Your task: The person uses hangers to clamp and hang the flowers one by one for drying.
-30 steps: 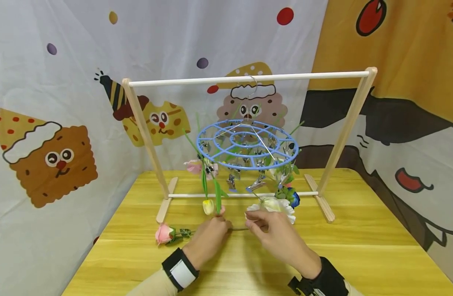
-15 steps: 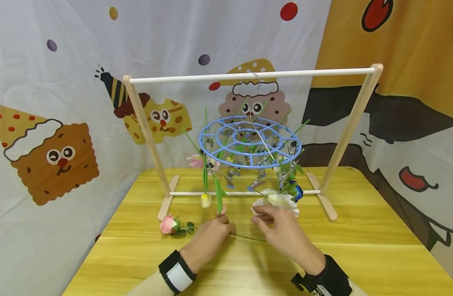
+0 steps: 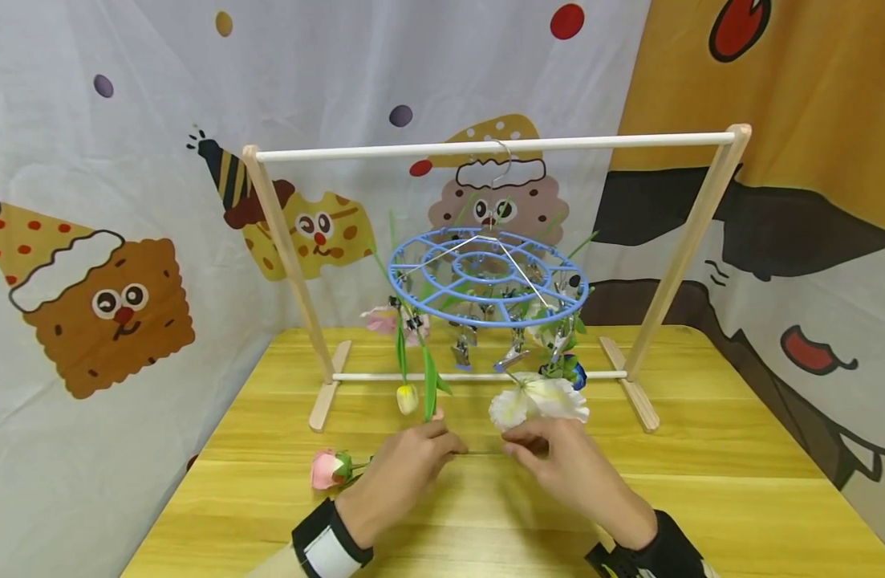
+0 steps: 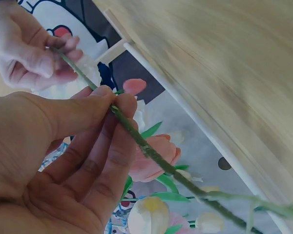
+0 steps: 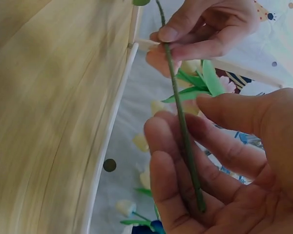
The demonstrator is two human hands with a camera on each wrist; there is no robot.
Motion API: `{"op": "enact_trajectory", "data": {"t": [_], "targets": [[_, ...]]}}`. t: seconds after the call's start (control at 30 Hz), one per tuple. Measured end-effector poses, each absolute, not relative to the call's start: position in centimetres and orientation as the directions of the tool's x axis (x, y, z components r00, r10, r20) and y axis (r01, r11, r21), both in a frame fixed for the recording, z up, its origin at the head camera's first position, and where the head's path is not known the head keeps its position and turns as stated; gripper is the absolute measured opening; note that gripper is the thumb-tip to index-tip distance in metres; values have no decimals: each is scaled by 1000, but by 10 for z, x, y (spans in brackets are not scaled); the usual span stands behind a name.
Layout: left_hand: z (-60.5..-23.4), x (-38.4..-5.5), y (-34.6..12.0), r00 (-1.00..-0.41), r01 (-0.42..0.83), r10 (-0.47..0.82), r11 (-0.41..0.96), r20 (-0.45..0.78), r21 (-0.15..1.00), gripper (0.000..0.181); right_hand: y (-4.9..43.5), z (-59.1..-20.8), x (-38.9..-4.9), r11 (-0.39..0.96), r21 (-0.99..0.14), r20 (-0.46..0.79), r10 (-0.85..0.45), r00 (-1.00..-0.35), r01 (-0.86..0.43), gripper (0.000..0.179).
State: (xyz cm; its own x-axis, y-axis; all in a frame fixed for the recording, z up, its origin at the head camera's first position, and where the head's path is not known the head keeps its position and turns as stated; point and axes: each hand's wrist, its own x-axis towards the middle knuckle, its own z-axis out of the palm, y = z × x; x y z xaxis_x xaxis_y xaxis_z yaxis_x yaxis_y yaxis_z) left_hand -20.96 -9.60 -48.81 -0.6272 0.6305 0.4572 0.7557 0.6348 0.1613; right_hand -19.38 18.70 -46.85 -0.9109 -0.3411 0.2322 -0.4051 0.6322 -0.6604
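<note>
In the head view a pink artificial rose (image 3: 328, 468) lies left of my left hand (image 3: 406, 474), low over the table. My left thumb and fingers pinch its green stem (image 4: 151, 151) partway along. The stem's cut end reaches my right hand (image 3: 575, 474), where the right wrist view shows it lying across loosely bent fingers (image 5: 163, 170), with the thumb apart from it. Above both hands hangs a blue round clip hanger (image 3: 489, 321) with flowers hanging head-down: a pale yellow tulip (image 3: 407, 399), a white flower (image 3: 539, 399) and a blue flower (image 3: 574, 373).
A wooden rack with a white top bar (image 3: 413, 151) carries the hanger. Its feet (image 3: 630, 393) stand on the wooden table (image 3: 702, 482). Several metal clips (image 3: 514, 353) dangle from the ring near the hands. A printed curtain (image 3: 124, 120) stands behind.
My right hand has shifted slightly right, away from my left. The rose stem swung with its end lower half a second ago. The hanger has turned a little.
</note>
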Motion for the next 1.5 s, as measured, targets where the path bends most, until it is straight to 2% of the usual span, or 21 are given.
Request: {"op": "enact_trajectory", "data": {"t": [0.17,0.4,0.6,0.7,0.9,1.0,1.17,1.33,1.5], "targets": [[-489,-207,-95,-617,764,615,617,491,186,13,193,-470,-187,649,-651,212,-342,-916,-393,10],[-489,-206,-99,-608,773,603,597,516,213,17,198,-468,-177,646,-656,258,-296,-920,-392,13],[-487,-205,-106,-581,783,604,598,546,172,21,200,-463,-171,655,-646,284,-271,-920,-392,13],[-487,-204,-109,-589,772,599,615,542,160,21,202,-460,-170,661,-632,305,-267,-914,-405,13],[-490,-199,-115,-643,730,563,655,519,194,24,204,-455,-167,669,-601,372,-250,-894,-437,18],[-490,-198,-118,-648,721,544,664,534,199,18,203,-454,-166,674,-582,415,-236,-879,-455,21],[-486,-199,-126,-622,722,512,668,593,180,13,200,-452,-166,665,-582,453,-213,-866,-468,20],[-478,-202,-138,-595,716,461,676,658,173,18,198,-447,-168,651,-607,456,-185,-871,-456,34],[-475,-205,-148,-583,712,426,678,692,181,14,197,-445,-171,658,-606,467,-160,-870,-447,40]]}}
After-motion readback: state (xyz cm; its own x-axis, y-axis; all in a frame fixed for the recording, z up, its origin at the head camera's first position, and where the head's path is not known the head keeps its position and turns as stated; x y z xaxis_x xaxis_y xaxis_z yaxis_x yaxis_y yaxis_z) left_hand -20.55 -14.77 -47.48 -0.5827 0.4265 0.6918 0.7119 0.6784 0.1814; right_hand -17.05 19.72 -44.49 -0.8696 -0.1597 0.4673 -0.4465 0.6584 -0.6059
